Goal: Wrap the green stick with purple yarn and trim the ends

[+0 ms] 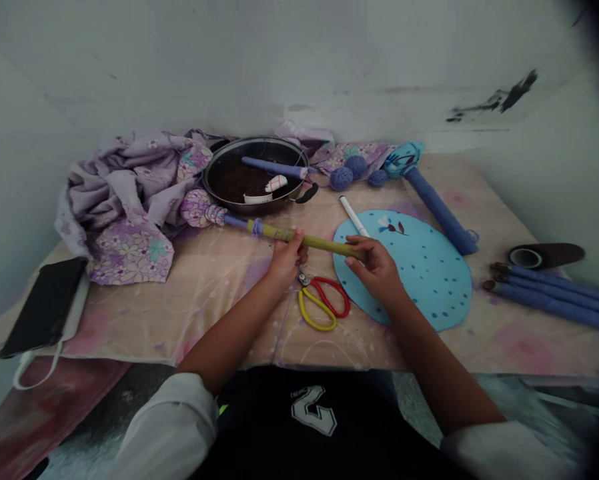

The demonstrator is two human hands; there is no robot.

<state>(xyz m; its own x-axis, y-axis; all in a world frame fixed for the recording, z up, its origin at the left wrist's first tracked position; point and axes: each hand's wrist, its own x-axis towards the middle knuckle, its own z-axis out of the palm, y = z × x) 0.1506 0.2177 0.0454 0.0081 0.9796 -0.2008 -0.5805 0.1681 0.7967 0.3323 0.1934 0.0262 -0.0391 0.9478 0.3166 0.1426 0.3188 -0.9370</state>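
A greenish stick [324, 244] lies slantwise between my hands above the table. Its left part is wrapped in purple-blue yarn [256, 227], in loose turns toward the middle. A round bundle of floral cloth [197, 208] caps that end. My left hand [288, 260] is closed around the stick near its middle, thumb on top. At the bare right end, the fingers of my right hand [375, 268] are curled on it. Red and yellow handled scissors [324, 301] lie just below. Under my right hand is a blue dotted oval sheet [424, 267], with a white marker [353, 216] at its upper edge.
A black pan [210, 180] with brown material and a wrapped stick [274, 167] stands at the back. Crumpled floral cloth [129, 193], yarn balls [340, 178] and a blue-headed wrapped stick [439, 207] surround it. Several wrapped sticks [554, 293] lie right; a phone [44, 303] lies left.
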